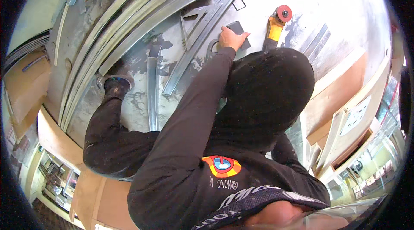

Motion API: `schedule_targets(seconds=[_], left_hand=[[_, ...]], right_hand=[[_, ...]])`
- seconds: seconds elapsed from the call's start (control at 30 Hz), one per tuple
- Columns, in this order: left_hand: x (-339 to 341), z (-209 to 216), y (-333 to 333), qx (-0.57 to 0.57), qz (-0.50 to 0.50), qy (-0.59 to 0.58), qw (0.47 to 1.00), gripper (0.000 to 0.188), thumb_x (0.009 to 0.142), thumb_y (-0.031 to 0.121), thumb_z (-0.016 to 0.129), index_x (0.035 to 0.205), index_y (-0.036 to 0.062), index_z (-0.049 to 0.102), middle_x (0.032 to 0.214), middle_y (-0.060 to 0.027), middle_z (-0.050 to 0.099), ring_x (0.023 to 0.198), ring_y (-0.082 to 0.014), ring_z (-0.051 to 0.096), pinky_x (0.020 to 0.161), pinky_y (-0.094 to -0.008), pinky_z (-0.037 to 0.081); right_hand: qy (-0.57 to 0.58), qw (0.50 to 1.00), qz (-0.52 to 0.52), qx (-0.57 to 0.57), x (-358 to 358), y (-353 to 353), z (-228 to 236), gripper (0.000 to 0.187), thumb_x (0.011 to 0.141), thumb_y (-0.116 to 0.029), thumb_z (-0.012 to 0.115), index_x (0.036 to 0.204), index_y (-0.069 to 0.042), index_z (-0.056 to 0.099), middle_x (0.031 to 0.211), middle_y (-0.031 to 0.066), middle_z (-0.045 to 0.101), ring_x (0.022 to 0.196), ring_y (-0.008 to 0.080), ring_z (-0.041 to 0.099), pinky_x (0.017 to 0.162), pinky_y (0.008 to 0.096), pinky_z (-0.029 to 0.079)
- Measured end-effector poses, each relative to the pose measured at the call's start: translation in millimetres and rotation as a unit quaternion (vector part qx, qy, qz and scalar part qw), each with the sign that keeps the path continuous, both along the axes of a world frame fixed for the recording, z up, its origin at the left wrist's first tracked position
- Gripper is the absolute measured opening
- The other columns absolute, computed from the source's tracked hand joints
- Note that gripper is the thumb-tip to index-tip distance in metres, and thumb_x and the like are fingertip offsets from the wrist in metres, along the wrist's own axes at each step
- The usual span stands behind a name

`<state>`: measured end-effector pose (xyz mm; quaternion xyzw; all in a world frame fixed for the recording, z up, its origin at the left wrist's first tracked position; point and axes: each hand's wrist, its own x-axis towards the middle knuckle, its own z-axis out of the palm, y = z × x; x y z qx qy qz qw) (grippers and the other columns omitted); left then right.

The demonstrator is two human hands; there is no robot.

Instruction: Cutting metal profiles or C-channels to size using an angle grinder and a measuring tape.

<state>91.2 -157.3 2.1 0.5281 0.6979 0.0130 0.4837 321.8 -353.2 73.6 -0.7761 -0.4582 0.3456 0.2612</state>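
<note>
My left hand [233, 38] reaches forward over the floor, its fingers and thumb closed round a dark grey box-shaped piece [245, 43]. Part of that piece is covered by the hand. Beside the wrist lies a curved dark metal thing [211, 49], partly behind my sleeve. A long steel profile [194, 46] runs diagonally just left of the hand, and a triangular metal frame [189, 21] rests against it. To the right is a yellow and black angle grinder [275, 27] with a red disc. My raised knee and right sleeve hide my right hand.
Long curved-looking metal bars [129, 27] lie along the left. A short steel channel [153, 83] is beside my left leg. A small square ring [239, 4] sits beyond the hand. Flat metal strips [317, 40] and wooden panels [340, 83] are at the right.
</note>
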Motion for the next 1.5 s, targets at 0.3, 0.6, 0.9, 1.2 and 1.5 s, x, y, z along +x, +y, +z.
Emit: schedule_targets(seconds=[0.3,0.6,0.9,1.2,1.5], left_hand=[[-50,21,47,-0.018,0.151,-0.434,0.888,0.037,0.072,0.015,0.075,0.104,0.0016,0.061,0.096,-0.0122,0.071,0.081,-0.0248,0.070,0.078,-0.0357,0.058],[-140,180,51,0.073,0.207,-0.724,0.654,0.056,0.078,0.018,0.058,0.128,-0.0073,0.058,0.117,-0.0178,0.069,0.105,-0.0278,0.068,0.098,-0.0397,0.053],[-195,263,26,0.143,0.285,-0.741,0.591,0.053,0.082,0.020,0.059,0.127,-0.0073,0.057,0.120,-0.0162,0.067,0.111,-0.0306,0.066,0.097,-0.0403,0.052],[-229,257,24,0.156,0.345,-0.735,0.562,0.038,0.080,0.017,0.060,0.114,0.0006,0.061,0.104,-0.0151,0.070,0.095,-0.0350,0.069,0.090,-0.0473,0.057],[-274,280,35,0.217,0.352,-0.754,0.511,0.043,0.078,0.026,0.066,0.114,0.0042,0.058,0.101,-0.0160,0.068,0.092,-0.0363,0.068,0.086,-0.0510,0.057]], right_hand=[[0.249,0.948,-0.179,0.083,-17,85,84,0.049,0.097,-0.030,0.057,0.138,-0.003,0.058,0.119,0.0102,0.064,0.109,0.0205,0.061,0.091,0.0319,0.047],[-0.021,0.911,0.362,0.198,-141,257,269,0.049,0.089,-0.021,0.060,0.135,-0.001,0.061,0.105,0.0154,0.063,0.088,0.0241,0.059,0.082,0.0343,0.048],[-0.056,0.830,0.466,0.302,-247,282,250,0.052,0.097,-0.033,0.066,0.136,0.001,0.059,0.128,0.0288,0.060,0.113,0.0441,0.064,0.096,0.0446,0.053],[-0.100,0.838,0.485,0.227,-262,281,232,0.059,0.092,-0.030,0.074,0.143,-0.008,0.053,0.134,0.0231,0.058,0.118,0.0419,0.060,0.098,0.0441,0.051],[-0.102,0.879,0.412,0.219,-214,311,204,0.025,0.096,-0.024,0.059,0.105,-0.002,0.067,0.091,0.0231,0.067,0.087,0.0427,0.065,0.077,0.0484,0.051]])
